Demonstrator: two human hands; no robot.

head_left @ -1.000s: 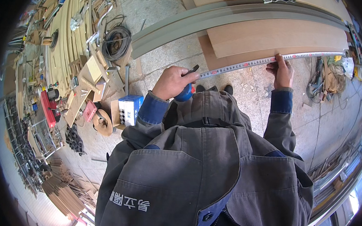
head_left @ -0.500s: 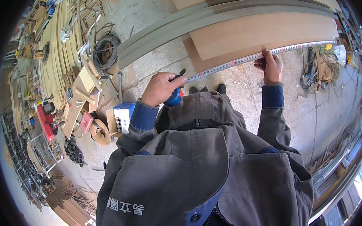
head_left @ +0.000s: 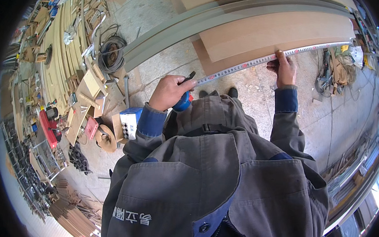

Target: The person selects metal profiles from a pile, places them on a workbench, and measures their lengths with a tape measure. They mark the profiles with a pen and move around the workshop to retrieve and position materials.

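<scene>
My left hand point(head_left: 168, 92) is closed around a blue and red tape measure point(head_left: 182, 104) with a black strap or tab sticking up by the thumb. From it the white tape blade point(head_left: 240, 67) runs out to the far right, along the near edge of a brown board point(head_left: 281, 30). Partway along, my right hand point(head_left: 284, 71) pinches the blade, thumb on top and fingers curled below. The blade's far end lies near the board's right corner.
Long grey metal profiles point(head_left: 177, 35) lie behind the board. At left are a coiled cable point(head_left: 111, 53), wood strips point(head_left: 63, 54), a red tool point(head_left: 48, 128) and a box point(head_left: 131, 119). A power tool point(head_left: 325, 71) and bags lie at right. Metal lengths point(head_left: 355, 172) are stacked lower right.
Almost nothing differs. Both hands keep their hold on the tape measure and its blade, with only a very slight shift of the view.
</scene>
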